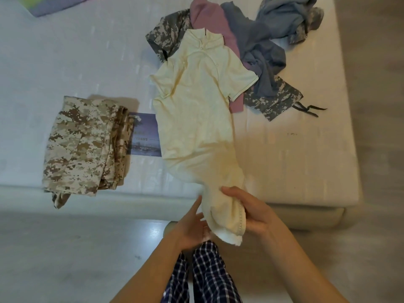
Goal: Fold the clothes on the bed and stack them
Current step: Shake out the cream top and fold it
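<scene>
Both forearms reach forward from the bottom of the view, and the hands meet at the near edge of the bed. The right hand grips the bunched hem of the cream dress, with its thumb on top of the cloth and its fingers curled round it. The left hand is released: the palm is turned toward the cloth and the fingers are straight against the left side of the same gathered end.

The dress lies stretched on the mattress with its long axis running from far to near. Its collar points away from the person and rests on the pile, both short sleeves are spread, and the hem hangs just past the bed's edge between the hands.

There is one cream dress. One folded tan camouflage garment lies to the left, near the edge and apart from the dress. The loose pile at the far end holds one mauve garment, one blue-grey garment and grey camouflage cloth. That cloth shows in three places, and it is unclear whether it is one piece or several.

A dark printed label sits on the mattress between the folded garment and the dress. Checked trousers and pale floor show below.
</scene>
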